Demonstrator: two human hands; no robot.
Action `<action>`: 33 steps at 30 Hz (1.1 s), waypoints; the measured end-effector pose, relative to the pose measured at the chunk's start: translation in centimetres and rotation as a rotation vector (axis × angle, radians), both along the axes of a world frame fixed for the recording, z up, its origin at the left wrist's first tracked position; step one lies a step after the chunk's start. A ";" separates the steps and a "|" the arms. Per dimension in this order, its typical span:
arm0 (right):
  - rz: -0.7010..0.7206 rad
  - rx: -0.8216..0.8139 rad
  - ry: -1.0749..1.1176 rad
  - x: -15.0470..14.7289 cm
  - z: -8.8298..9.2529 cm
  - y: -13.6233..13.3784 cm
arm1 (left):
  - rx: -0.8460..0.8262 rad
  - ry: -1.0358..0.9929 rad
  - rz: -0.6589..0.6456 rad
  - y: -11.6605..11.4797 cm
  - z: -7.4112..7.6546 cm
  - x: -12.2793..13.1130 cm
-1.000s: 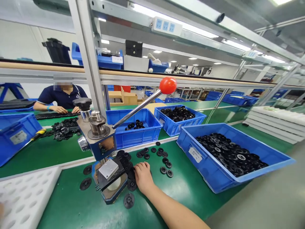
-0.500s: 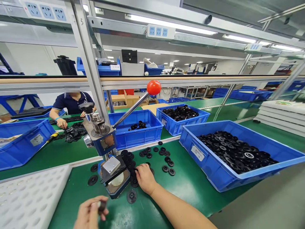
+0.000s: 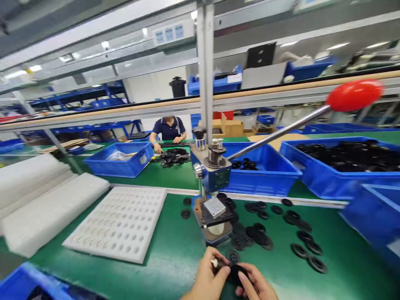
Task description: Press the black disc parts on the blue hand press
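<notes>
Close together in front of the press, both of my hands are closed on small parts. My left hand (image 3: pixel 208 277) pinches a small dark piece with a white tip (image 3: pixel 214 263); its exact kind is hidden by the fingers. In my right hand (image 3: pixel 256 283) is a black disc (image 3: pixel 236 274), held up against the left hand's piece. Just beyond them stands a hand lever press (image 3: pixel 216 177) with a red ball knob (image 3: pixel 356 95) and a metal block (image 3: pixel 214 207) at its base. Loose black discs (image 3: pixel 261 238) lie right of the press, one just past my fingertips.
A white foam tray (image 3: pixel 153 208) with rows of round pockets lies left. Blue bins (image 3: pixel 259 183) of black parts line the back and right; another blue bin (image 3: pixel 18 283) is at lower left. Across the bench, a person (image 3: pixel 168 128) handles black parts.
My view has swung left. My right hand has left the disc pile beside the press and come back holding a disc, next to my left hand, which still grips its piece.
</notes>
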State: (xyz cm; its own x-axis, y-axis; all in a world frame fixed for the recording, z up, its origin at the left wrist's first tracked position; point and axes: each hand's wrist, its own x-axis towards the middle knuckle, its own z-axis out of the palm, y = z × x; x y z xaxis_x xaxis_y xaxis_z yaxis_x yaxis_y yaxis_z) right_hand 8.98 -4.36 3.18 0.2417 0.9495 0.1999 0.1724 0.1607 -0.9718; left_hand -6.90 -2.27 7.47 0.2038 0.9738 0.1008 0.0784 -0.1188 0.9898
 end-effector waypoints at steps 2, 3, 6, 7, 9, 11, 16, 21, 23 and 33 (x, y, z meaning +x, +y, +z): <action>0.188 -0.060 0.048 0.8 -2.2 -0.7 | 0.011 0.032 -0.011 0.2 -1.2 0.1; 0.229 -0.069 0.054 1.1 -2.7 -1.0 | 0.021 0.046 -0.015 0.2 -1.7 0.1; 0.138 -0.052 0.034 1.3 -2.6 -1.6 | 0.040 0.039 -0.026 -0.1 -2.7 0.2; 0.096 -0.047 0.017 1.1 -2.2 -1.6 | 0.040 0.022 -0.021 -0.2 -2.9 0.2; 0.029 -0.029 -0.016 0.4 -1.0 -1.8 | 0.038 -0.010 0.009 -0.3 -3.3 0.2; -0.023 -0.009 -0.032 -0.2 0.3 -1.9 | 0.050 -0.004 0.038 -0.4 -3.5 0.1; -0.086 -0.045 0.023 -0.4 2.9 -2.6 | 0.204 0.191 -0.053 -0.7 -2.9 -0.4; -0.080 0.050 -0.056 -0.2 3.1 -3.0 | 0.440 0.260 -0.212 -0.1 -1.6 -0.6; -0.063 0.098 -0.123 -0.3 3.0 -3.0 | 0.473 0.264 -0.204 0.0 -1.4 -0.5; -0.113 0.219 -0.250 -0.1 3.2 -2.9 | 0.518 0.300 -0.243 -0.2 -0.9 -0.5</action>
State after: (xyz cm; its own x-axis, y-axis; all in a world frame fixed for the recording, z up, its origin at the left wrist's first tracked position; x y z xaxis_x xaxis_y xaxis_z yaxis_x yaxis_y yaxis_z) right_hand 8.86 -7.23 6.35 0.2609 0.8475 0.4623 0.4290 0.3273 -0.8419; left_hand -7.36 -2.52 6.55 0.5044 0.7370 0.4498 0.2532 -0.6243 0.7390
